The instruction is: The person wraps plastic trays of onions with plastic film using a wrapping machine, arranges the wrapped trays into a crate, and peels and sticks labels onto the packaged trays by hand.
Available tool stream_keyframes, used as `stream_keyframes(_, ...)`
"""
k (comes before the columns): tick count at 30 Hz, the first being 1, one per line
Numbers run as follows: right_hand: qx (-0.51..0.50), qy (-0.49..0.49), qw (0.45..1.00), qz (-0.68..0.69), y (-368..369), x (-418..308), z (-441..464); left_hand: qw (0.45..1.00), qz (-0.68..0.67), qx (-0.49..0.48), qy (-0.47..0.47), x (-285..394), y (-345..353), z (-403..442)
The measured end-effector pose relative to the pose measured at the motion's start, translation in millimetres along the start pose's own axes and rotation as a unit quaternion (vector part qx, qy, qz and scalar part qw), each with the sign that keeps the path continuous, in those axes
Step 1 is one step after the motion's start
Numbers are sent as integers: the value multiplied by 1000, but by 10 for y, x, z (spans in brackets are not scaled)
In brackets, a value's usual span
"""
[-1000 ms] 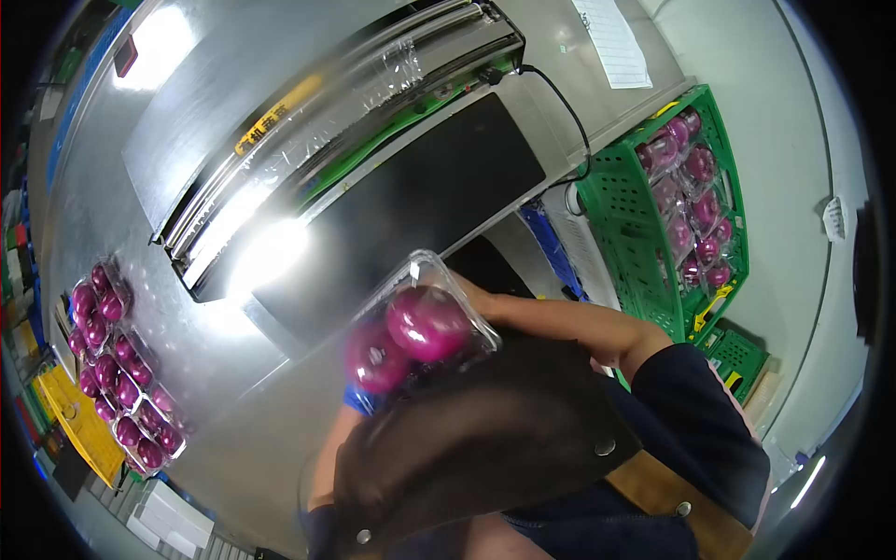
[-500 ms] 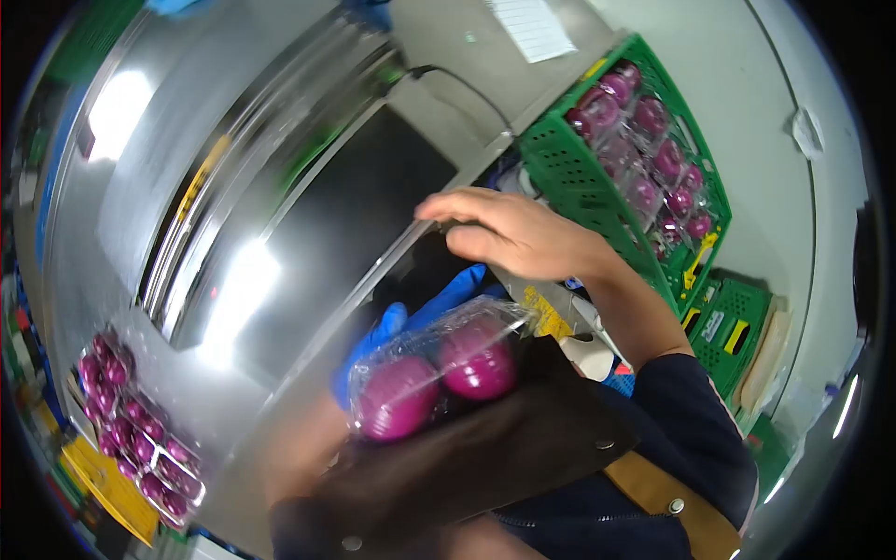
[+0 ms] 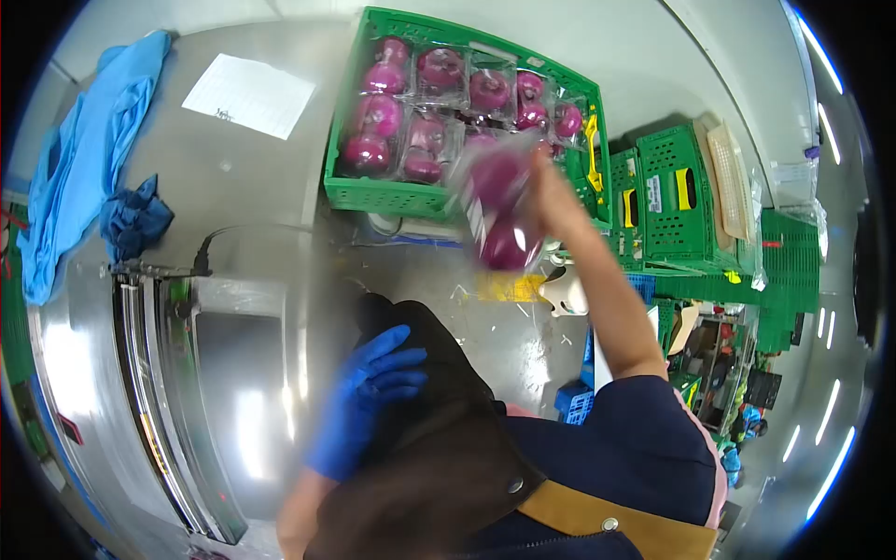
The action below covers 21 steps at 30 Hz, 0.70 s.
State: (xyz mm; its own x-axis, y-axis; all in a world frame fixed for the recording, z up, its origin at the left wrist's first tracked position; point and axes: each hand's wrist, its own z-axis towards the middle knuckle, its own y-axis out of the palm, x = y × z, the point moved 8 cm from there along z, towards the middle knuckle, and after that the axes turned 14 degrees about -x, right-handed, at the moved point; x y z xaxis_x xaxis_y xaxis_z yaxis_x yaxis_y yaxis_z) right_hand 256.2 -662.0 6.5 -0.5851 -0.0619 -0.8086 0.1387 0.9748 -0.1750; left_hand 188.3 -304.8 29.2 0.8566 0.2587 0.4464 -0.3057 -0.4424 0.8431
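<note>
A clear wrapped pack of two red onions (image 3: 504, 205), slightly blurred, is gripped in my bare right hand (image 3: 549, 191) near the front edge of a green crate (image 3: 392, 194). Similar wrapped onion packs (image 3: 425, 145) fill much of that crate. My left hand (image 3: 378, 378), in a blue glove, is held before the dark apron with its fingers apart and nothing in it.
The metal wrapping machine (image 3: 154, 411) stands at the lower left, its cable running upward. Blue cloth (image 3: 98, 149) and a paper sheet (image 3: 250, 95) lie on the worktop. More green crates (image 3: 672, 196) stand at right; a white stool (image 3: 566, 291) is below.
The view has turned toward the green crate. My right hand, empty half a second ago, now grips the onion pack over the crate's edge. My left hand is off the pack.
</note>
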Motion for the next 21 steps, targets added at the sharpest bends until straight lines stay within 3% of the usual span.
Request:
stream_keyframes(2,180,-12,982,54,-1058,130,199,998,48,42,-4,43,-99,17)
stream_keyframes(3,227,-75,969,56,-1393,139,295,995,72,63,-4,70,-157,14)
stream_keyframes(4,256,-54,965,29,-1729,259,404,994,87,65,-4,85,-191,26)
stream_keyframes(6,352,-10,914,-200,-2506,700,774,991,116,72,-2,116,-255,46)
stream_keyframes(9,292,147,887,-327,-2329,850,930,985,136,100,-41,159,-254,79)
stream_keyframes(12,263,217,900,-271,-2350,1406,1304,987,114,110,-31,199,-299,68)
stream_keyframes(15,329,124,919,-180,-2478,1932,1684,988,81,134,-4,235,-418,-41)
stream_keyframes(17,219,129,967,18,-2236,1897,1553,983,62,173,16,251,-519,-133)
stream_keyframes(19,146,57,986,58,-2128,2042,1737,983,39,176,32,241,-617,-263)
stream_keyframes(21,41,5,999,-35,-2056,1872,2027,985,20,170,37,245,-719,-389)
